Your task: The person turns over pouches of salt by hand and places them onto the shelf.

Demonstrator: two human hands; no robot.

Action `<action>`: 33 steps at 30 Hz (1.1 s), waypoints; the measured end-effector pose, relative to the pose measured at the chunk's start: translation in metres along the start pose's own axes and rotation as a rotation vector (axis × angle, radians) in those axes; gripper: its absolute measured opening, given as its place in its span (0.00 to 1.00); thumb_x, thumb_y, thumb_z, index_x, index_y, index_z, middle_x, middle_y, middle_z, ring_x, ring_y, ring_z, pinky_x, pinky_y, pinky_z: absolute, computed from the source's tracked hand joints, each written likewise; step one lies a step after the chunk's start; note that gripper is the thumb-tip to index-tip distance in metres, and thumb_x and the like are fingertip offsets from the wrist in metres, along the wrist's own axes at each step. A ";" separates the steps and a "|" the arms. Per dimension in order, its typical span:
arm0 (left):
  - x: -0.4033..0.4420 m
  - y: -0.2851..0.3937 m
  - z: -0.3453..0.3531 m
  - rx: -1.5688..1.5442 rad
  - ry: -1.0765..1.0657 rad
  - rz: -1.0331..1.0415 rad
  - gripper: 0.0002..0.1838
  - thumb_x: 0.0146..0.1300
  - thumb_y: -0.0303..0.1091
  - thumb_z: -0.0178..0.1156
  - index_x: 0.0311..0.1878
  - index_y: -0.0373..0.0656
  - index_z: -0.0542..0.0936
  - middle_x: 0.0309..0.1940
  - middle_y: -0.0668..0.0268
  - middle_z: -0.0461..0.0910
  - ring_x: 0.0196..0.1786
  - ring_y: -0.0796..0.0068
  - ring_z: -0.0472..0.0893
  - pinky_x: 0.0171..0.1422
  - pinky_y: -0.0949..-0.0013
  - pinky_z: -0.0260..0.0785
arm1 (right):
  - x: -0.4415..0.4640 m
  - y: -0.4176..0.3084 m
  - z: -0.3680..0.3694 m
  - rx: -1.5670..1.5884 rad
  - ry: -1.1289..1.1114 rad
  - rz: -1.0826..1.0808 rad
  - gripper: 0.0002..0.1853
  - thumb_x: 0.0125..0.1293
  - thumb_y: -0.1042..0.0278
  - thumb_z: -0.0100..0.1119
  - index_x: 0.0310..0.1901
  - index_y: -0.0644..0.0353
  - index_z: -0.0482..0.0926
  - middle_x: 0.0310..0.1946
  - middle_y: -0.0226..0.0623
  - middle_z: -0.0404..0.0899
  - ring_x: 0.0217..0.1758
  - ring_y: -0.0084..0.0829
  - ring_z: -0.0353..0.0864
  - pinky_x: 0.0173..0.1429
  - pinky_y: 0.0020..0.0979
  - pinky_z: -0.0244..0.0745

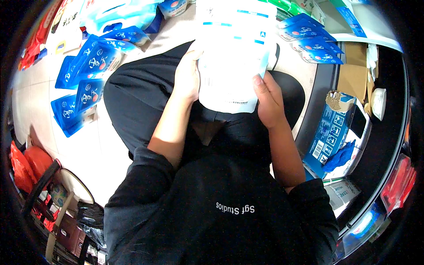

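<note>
A white pouch [232,66] with blue label bars and a barcode is held up over my lap, its printed back toward me. My left hand [187,77] grips its left edge, the fingers mostly behind it. At its lower right edge my right hand [268,98] pinches it, thumb on the front and fingers behind. The pouch's top runs out of view. Several blue pouches [90,95] lie overlapping on the floor to the left, and more blue pouches [311,42] are fanned out beyond my right knee.
At right, a blue carton [329,132] stands on a dark low shelf [380,145] beside brown cardboard [352,81] and a white bowl [378,104]. A large light-blue package [117,17] lies at the upper left. A round stool [76,187] and red bags [33,165] are at lower left.
</note>
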State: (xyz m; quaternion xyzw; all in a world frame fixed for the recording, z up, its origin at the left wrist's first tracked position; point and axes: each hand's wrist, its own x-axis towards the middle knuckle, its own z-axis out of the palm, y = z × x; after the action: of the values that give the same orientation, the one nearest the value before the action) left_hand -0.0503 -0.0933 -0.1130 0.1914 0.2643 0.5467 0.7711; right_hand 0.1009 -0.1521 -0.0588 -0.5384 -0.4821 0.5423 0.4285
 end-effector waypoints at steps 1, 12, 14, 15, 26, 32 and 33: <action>0.000 0.000 0.000 0.000 -0.002 0.000 0.22 0.62 0.34 0.38 0.56 0.31 0.62 0.53 0.56 0.68 0.56 0.68 0.68 0.61 0.68 0.56 | 0.000 0.000 0.001 0.019 0.009 0.019 0.19 0.67 0.63 0.38 0.52 0.69 0.65 0.45 0.41 0.71 0.48 0.27 0.68 0.54 0.27 0.60; 0.004 -0.004 -0.001 0.123 0.083 -0.009 0.21 0.60 0.32 0.38 0.55 0.31 0.64 0.52 0.57 0.69 0.55 0.69 0.68 0.60 0.70 0.57 | 0.001 0.009 0.004 0.075 0.019 0.007 0.23 0.54 0.73 0.51 0.53 0.67 0.62 0.46 0.39 0.70 0.50 0.28 0.68 0.55 0.30 0.62; 0.005 -0.005 0.004 0.153 0.095 0.016 0.21 0.60 0.31 0.38 0.54 0.31 0.64 0.52 0.57 0.69 0.55 0.69 0.68 0.61 0.70 0.56 | 0.003 0.013 0.006 -0.060 0.039 -0.046 0.29 0.48 0.77 0.56 0.54 0.67 0.61 0.46 0.39 0.69 0.51 0.30 0.68 0.56 0.31 0.62; 0.004 -0.005 0.005 0.173 0.114 0.033 0.21 0.59 0.31 0.37 0.54 0.31 0.65 0.52 0.57 0.69 0.55 0.68 0.68 0.61 0.70 0.56 | 0.003 0.015 0.008 -0.053 0.039 -0.053 0.29 0.48 0.77 0.56 0.54 0.67 0.61 0.46 0.39 0.69 0.51 0.30 0.68 0.56 0.31 0.62; -0.002 -0.006 0.012 0.317 0.023 0.096 0.23 0.58 0.34 0.40 0.57 0.33 0.61 0.53 0.56 0.67 0.54 0.66 0.68 0.61 0.67 0.56 | -0.009 0.006 0.013 0.013 0.129 -0.162 0.27 0.48 0.80 0.58 0.51 0.67 0.61 0.43 0.39 0.70 0.47 0.28 0.70 0.52 0.29 0.66; -0.013 -0.005 0.021 0.661 -0.019 0.391 0.30 0.53 0.19 0.45 0.61 0.41 0.55 0.54 0.55 0.65 0.55 0.67 0.65 0.61 0.67 0.54 | -0.013 0.004 0.000 -0.074 0.208 -0.210 0.26 0.49 0.81 0.57 0.50 0.66 0.60 0.41 0.40 0.70 0.47 0.28 0.71 0.51 0.29 0.66; -0.016 -0.004 0.017 0.784 0.002 0.448 0.26 0.53 0.22 0.49 0.58 0.39 0.59 0.53 0.58 0.67 0.54 0.69 0.66 0.56 0.69 0.58 | -0.013 0.004 -0.001 -0.074 0.214 -0.221 0.26 0.49 0.81 0.57 0.50 0.66 0.60 0.41 0.40 0.70 0.47 0.28 0.71 0.51 0.29 0.66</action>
State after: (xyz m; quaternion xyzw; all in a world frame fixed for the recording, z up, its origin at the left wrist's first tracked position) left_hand -0.0412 -0.1101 -0.0992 0.5209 0.4042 0.5589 0.5029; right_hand 0.1031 -0.1655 -0.0604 -0.5521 -0.5098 0.4132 0.5143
